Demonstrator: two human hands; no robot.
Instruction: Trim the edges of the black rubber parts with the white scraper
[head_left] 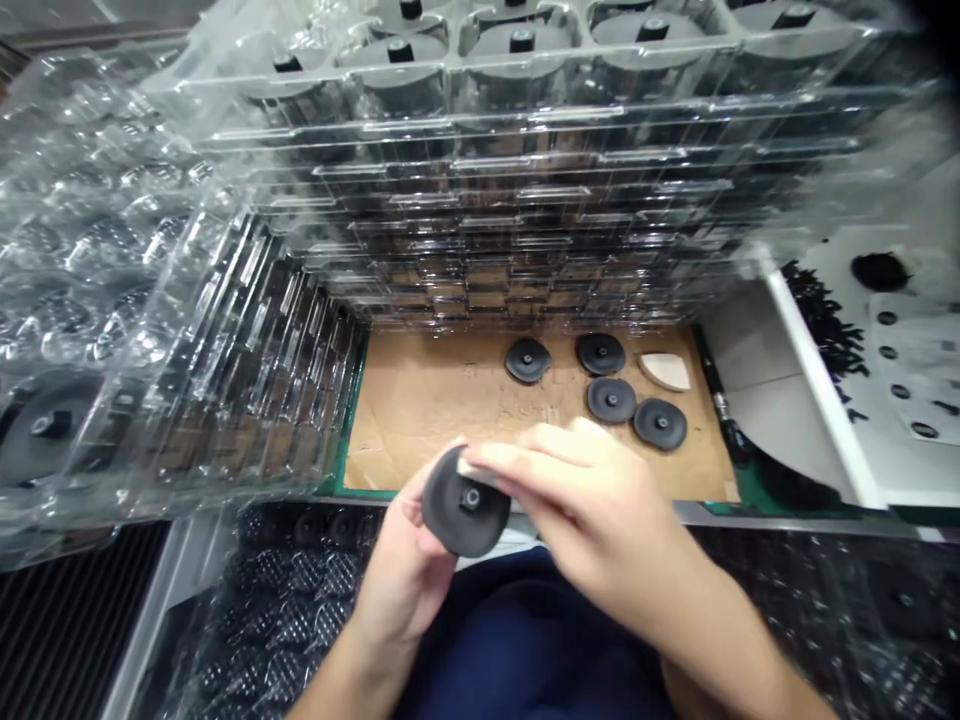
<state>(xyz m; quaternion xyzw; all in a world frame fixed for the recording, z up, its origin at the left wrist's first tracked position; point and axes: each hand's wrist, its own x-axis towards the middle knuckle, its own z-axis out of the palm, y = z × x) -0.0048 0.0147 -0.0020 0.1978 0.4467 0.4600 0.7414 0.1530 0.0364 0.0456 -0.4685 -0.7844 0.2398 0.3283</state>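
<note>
My left hand (409,560) grips a black rounded disc (454,515) with a small raised hub in its middle, tilted so that the hub faces me. Fingers and thumb hold it by the edge. My right hand (592,490) pinches a small pale pad (480,472) against the upper part of that disc, near the hub; most of the pad is hidden by the fingers. Beyond my hands, several similar discs (611,400) lie hub up on a brown cardboard sheet (420,400). Beside them rests a cream-coloured wedge (665,371), perhaps a sponge.
Tall stacks of clear plastic trays (517,150) rise behind the cardboard and at the left (247,350); the top back one holds black discs. At right, a white bin (817,390) stands near small black parts (821,320). A dark pen-like tool (721,405) lies along the cardboard's right edge.
</note>
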